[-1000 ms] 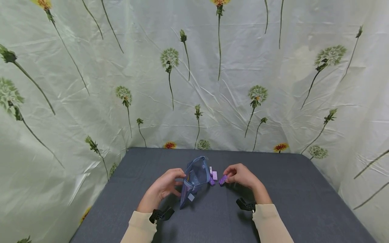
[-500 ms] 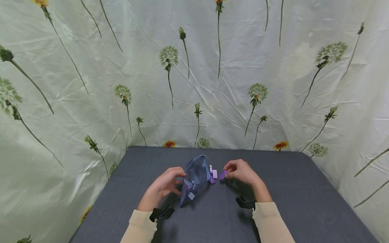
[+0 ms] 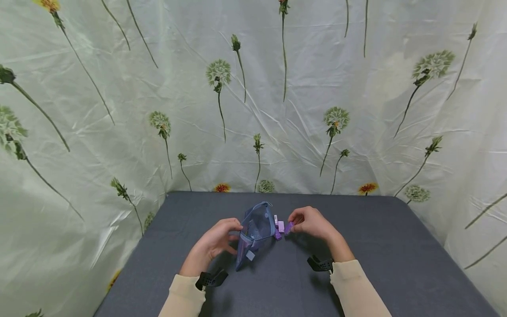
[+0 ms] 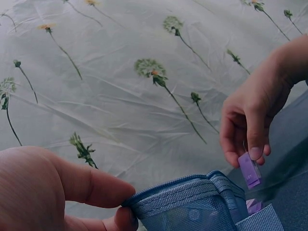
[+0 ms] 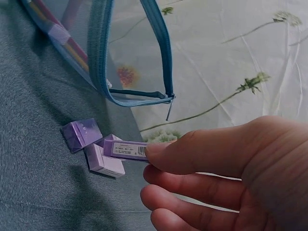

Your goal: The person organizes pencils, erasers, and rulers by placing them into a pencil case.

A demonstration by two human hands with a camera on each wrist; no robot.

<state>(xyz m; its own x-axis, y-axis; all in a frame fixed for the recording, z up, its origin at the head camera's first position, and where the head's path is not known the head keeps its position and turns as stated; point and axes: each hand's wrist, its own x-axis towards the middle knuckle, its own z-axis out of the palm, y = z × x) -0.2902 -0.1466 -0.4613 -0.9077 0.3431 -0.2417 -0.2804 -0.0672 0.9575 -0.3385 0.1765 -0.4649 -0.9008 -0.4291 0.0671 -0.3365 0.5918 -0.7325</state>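
Observation:
In the head view my left hand (image 3: 219, 240) pinches the rim of a blue mesh zipper pouch (image 3: 257, 226), its mouth spread wide and tilted toward the right. Coloured stick-like things (image 5: 72, 43) show through its mesh in the right wrist view. Between thumb and fingertips, my right hand (image 3: 313, 223) holds a small purple block (image 5: 126, 149) shaped like a wrapped eraser, with a barcode label facing up. Beneath it lie similar blocks by the pouch's mouth: a dark purple one (image 5: 82, 134), a pale lilac one (image 5: 104, 161) and another partly hidden.
A dark grey cloth covers the table (image 3: 356, 246). Behind and at both sides hangs a pale curtain (image 3: 190, 88) printed with dandelions. A small fabric tab (image 3: 250, 255) sticks out from the pouch's near side.
My right hand has raised the purple block a little from where it was low over the table and moved it slightly left, closer to the other blocks. The left hand stays on the pouch.

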